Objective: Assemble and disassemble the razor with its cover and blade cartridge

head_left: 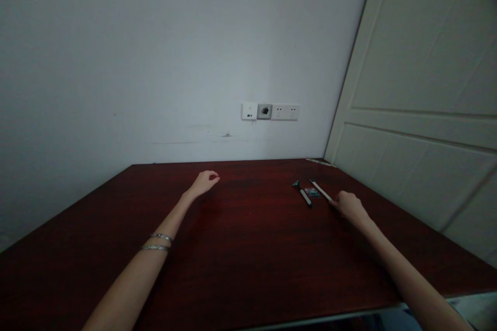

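Observation:
My right hand (pixel 350 207) is closed around the near end of a slim white stick with a dark tip (pixel 322 190), which points away toward the back of the table. What kind of tool it is I cannot make out. Just left of it lies a small clear packet with teal and reddish parts (pixel 312 193). Beside that packet is a razor (pixel 304 195) with a dark head and a pale grey grip, its head toward the wall. My left hand (pixel 204 183) hovers over the table's left half, thumb and fingertips curled together with nothing visible between them.
The dark red wooden table (pixel 248 253) meets a white wall at the back. A pale strip (pixel 320 162) lies at its far right corner. Sockets (pixel 285 112) sit on the wall. A cream panelled door (pixel 419 155) stands along the right side.

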{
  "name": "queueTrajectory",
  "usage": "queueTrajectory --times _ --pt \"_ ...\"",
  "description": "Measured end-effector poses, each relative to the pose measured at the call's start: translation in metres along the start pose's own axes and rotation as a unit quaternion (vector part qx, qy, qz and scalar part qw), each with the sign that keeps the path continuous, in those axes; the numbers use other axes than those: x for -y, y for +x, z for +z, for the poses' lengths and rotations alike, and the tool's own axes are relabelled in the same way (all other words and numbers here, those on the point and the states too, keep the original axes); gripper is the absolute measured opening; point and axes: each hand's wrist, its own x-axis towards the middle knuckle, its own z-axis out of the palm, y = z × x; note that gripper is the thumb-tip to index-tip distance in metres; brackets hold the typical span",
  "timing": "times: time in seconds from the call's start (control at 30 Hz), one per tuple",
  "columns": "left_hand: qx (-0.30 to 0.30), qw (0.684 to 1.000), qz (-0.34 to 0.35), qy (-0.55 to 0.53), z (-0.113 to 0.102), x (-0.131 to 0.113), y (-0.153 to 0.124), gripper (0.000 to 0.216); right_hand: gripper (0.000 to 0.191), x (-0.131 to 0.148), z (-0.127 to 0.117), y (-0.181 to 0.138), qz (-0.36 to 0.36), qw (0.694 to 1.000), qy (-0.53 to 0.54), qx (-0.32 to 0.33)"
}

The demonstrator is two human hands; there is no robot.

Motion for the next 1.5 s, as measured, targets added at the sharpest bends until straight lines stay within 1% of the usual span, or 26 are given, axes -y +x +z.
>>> queueTrajectory --times 0.2,0.27,0.33,0.43,0.53,0.6,0.7,0.77,0.8,0.9,1.0,1.1,1.2,1.33,1.5 --pt "0.037 0.999 -0.015 -0.023 0.009 0.009 -0.006 0.028 0.023 0.005 -0.007 -0.009 0.013 1.0 -0.012 0.005" --pt "0.047 0.998 -0.023 -0.031 0.01 0.013 -0.008 0.028 0.028 0.004 -0.009 -0.01 0.017 1.0 -0.008 0.01" --pt "0.053 0.998 -0.026 -0.035 0.01 0.017 -0.012 0.027 0.037 0.004 -0.014 -0.012 0.032 0.999 -0.006 0.018" --pt "0.047 0.998 -0.026 -0.024 0.008 0.024 -0.017 0.026 0.046 0.017 -0.026 -0.018 0.043 0.999 -0.017 0.01" --pt "0.038 0.999 -0.023 -0.005 0.01 0.03 -0.022 0.026 0.045 0.05 -0.038 -0.027 0.004 0.999 -0.027 -0.02" --pt "0.036 0.999 -0.014 0.005 0.011 0.03 -0.026 0.027 0.042 0.082 -0.042 -0.034 -0.054 0.998 -0.026 -0.035" --pt "0.053 0.998 0.012 0.015 0.014 0.024 -0.031 0.03 0.039 0.135 -0.037 -0.042 -0.173 0.983 -0.03 -0.047" --pt "0.076 0.996 0.031 0.027 0.015 0.019 -0.035 0.031 0.038 0.169 -0.03 -0.045 -0.238 0.971 -0.012 -0.036" --pt "0.083 0.995 0.039 0.037 0.016 0.017 -0.036 0.033 0.038 0.184 -0.025 -0.046 -0.259 0.966 0.0 -0.027" --pt "0.106 0.992 0.044 0.058 0.016 0.011 -0.04 0.036 0.044 0.221 -0.011 -0.045 -0.296 0.955 0.032 -0.002" --pt "0.123 0.99 0.039 0.063 0.019 0.006 -0.044 0.039 0.049 0.246 0.004 -0.041 -0.292 0.955 0.046 0.016" --pt "0.142 0.987 0.038 0.068 0.024 -0.001 -0.047 0.042 0.051 0.258 0.019 -0.038 -0.255 0.965 0.06 0.016" --pt "0.164 0.982 0.05 0.078 0.033 -0.008 -0.048 0.044 0.051 0.26 0.03 -0.035 -0.218 0.972 0.081 0.039" --pt "0.161 0.981 0.063 0.086 0.043 -0.012 -0.048 0.048 0.051 0.259 0.035 -0.032 -0.221 0.97 0.089 0.055" --pt "0.166 0.982 0.027 0.089 0.05 -0.009 -0.049 0.053 0.051 0.258 0.035 -0.032 -0.226 0.968 0.087 0.057"
